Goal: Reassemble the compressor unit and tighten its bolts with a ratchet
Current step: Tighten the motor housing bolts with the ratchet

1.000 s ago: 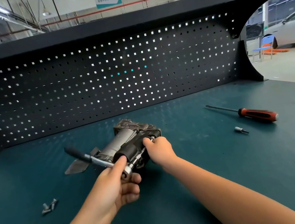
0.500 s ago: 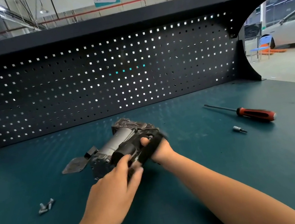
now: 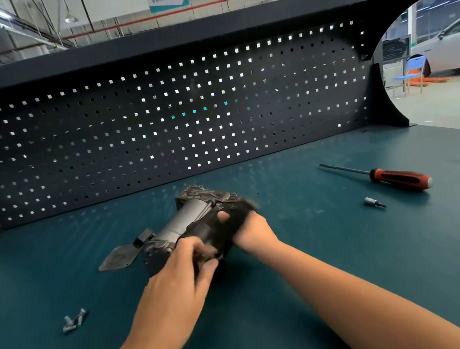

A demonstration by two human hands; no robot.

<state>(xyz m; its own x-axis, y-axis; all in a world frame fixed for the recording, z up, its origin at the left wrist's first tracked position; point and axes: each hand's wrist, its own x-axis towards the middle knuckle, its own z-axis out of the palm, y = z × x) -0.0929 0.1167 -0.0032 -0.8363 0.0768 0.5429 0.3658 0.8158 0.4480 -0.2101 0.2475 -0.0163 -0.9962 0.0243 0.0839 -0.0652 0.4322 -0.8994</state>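
Note:
The grey and black compressor unit (image 3: pixel 187 218) lies on its side in the middle of the teal bench (image 3: pixel 363 274). My left hand (image 3: pixel 179 278) is curled over its near end, gripping the ratchet at the head. The ratchet's dark handle (image 3: pixel 240 214) is a blur across the unit's right end. On that end my right hand (image 3: pixel 253 233) grips the compressor, thumb on top. The bolt under the ratchet is hidden by my fingers.
Two or three loose bolts (image 3: pixel 74 320) lie at the near left. A red-handled screwdriver (image 3: pixel 398 178) and a small bit (image 3: pixel 373 202) lie to the right. A flat metal bracket (image 3: pixel 117 257) sticks out left of the unit. A black pegboard (image 3: pixel 152 126) backs the bench.
The ratchet handle has swung from pointing left over to the unit's right end. My left hand moved up over the near end. My right hand kept its grip.

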